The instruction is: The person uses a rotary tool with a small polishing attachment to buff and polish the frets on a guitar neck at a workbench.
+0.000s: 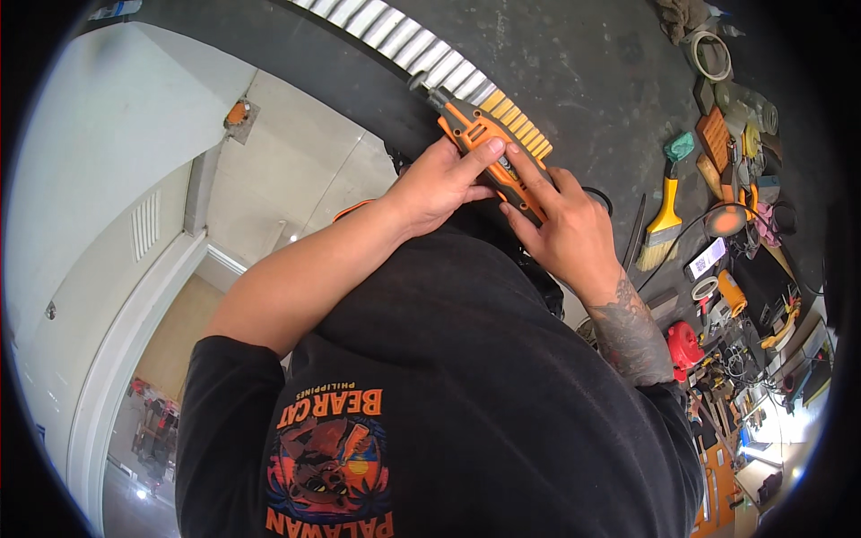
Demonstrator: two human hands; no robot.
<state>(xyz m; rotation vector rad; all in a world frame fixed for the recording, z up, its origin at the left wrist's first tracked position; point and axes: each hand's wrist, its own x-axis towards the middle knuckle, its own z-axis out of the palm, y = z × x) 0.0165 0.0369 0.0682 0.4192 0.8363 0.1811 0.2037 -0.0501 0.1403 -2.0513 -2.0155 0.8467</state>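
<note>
1. The left hand grips the near-left side of an orange and black power tool, its fingers curled over the tool's body, forefinger laid along the top.
2. The right hand holds the same tool from the right; its fingers close narrowly round the lower part of the handle, thumb beneath.
3. The tool lies slantwise, its dark nose pointing far-left, just in front of the person's chest, over a dark floor.
4. Behind the tool runs a ribbed strip, pale for most of its length and yellow at its near end.
5. To the right, well apart from the hands, lie a yellow-handled brush, a roll of tape and a crowd of small tools on the floor.
6. A black shirt with a coloured print fills the near part.
</note>
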